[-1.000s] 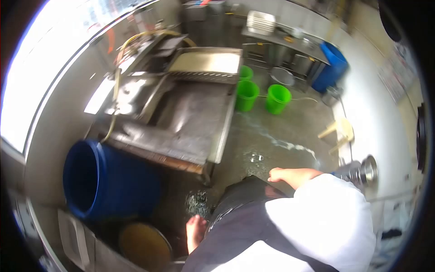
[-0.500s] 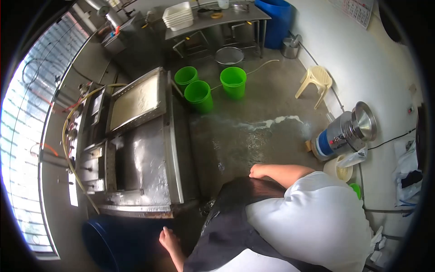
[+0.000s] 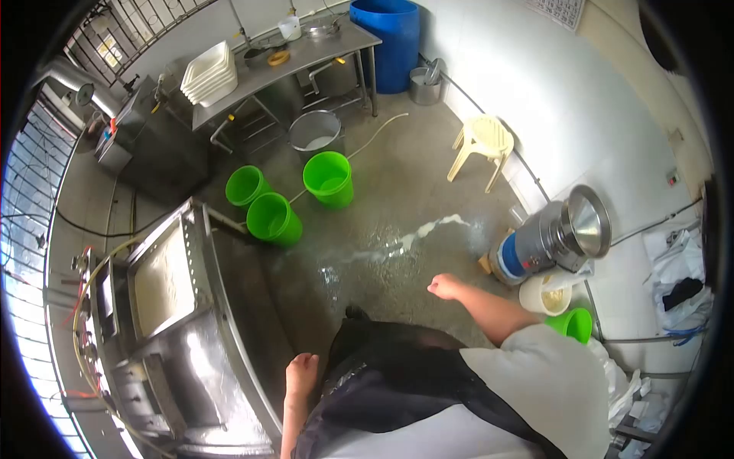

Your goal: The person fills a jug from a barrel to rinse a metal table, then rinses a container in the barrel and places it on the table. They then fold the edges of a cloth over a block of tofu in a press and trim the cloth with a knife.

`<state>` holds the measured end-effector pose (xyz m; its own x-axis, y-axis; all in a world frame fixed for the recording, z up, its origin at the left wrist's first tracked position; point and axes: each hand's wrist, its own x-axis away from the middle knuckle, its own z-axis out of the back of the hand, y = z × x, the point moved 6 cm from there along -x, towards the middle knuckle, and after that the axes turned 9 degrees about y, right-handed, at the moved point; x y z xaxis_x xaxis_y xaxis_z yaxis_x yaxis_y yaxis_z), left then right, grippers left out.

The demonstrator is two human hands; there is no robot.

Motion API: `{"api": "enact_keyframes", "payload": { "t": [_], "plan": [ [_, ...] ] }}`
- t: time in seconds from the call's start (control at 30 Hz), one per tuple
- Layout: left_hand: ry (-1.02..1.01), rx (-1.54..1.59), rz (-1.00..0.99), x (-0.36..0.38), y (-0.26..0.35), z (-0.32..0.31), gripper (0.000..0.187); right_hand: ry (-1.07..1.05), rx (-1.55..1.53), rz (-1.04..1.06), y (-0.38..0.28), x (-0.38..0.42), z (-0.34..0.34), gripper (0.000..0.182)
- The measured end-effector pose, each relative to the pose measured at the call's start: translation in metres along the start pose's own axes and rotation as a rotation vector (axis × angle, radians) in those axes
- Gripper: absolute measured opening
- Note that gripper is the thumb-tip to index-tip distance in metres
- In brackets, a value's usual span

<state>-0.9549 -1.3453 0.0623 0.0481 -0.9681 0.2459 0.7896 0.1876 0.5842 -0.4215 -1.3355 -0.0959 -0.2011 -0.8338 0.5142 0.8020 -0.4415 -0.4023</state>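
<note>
My left hand (image 3: 303,373) hangs beside the front edge of the metal counter (image 3: 218,382), its fingers curled; what they hold, if anything, is hidden. My right hand (image 3: 444,287) is held out over the wet floor (image 3: 382,283), fingers curled in, and I cannot make out anything in it. A dark apron (image 3: 390,375) covers my front. White liquid (image 3: 428,228) lies in a streak on the floor ahead. Left of it stand three green buckets, the nearest one (image 3: 274,219) close to the counter. A shallow tray of pale material (image 3: 162,283) sits on the counter.
Right of me are a grinder-like machine (image 3: 535,241), a white bucket (image 3: 544,294) and a green container (image 3: 575,325). A cream plastic stool (image 3: 486,141) stands by the wall. Farther back are a metal table (image 3: 287,69), a steel basin (image 3: 315,131) and a blue barrel (image 3: 386,46).
The view has turned left and moved forward, so the buckets and the stool appear lower or farther left. My left hand has risen, and my right arm reaches out farther from my body.
</note>
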Motion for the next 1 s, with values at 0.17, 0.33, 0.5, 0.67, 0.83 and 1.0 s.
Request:
{"api": "enact_keyframes", "payload": {
  "t": [0.17,0.33,0.5,0.67,0.83,1.0],
  "plan": [
    [-0.133,-0.07,0.004,-0.16,0.015,-0.036,0.039,0.059,-0.088,0.031,0.014,-0.105,0.006,0.039],
    [-0.06,-0.235,-0.136,-0.378,0.066,-0.062,0.044,-0.418,0.187,0.168,0.125,-0.19,-0.051,0.035],
    [-0.083,-0.186,-0.354,-0.6,0.242,-0.069,0.047,-0.308,-0.21,-0.538,0.128,-0.17,0.118,0.032],
    [-0.143,-0.221,-0.588,-0.754,0.478,-0.131,0.053,0.116,-0.537,-0.82,0.197,-0.253,0.191,0.032],
    [-0.049,-0.29,-0.973,-0.855,0.724,-0.228,0.073,0.045,0.049,-0.372,0.227,-0.456,0.237,0.038],
    [0.201,-0.567,-1.202,-1.05,0.897,-0.332,0.078,0.04,-0.038,-0.335,0.243,-0.738,0.302,0.033]
  ]
}}
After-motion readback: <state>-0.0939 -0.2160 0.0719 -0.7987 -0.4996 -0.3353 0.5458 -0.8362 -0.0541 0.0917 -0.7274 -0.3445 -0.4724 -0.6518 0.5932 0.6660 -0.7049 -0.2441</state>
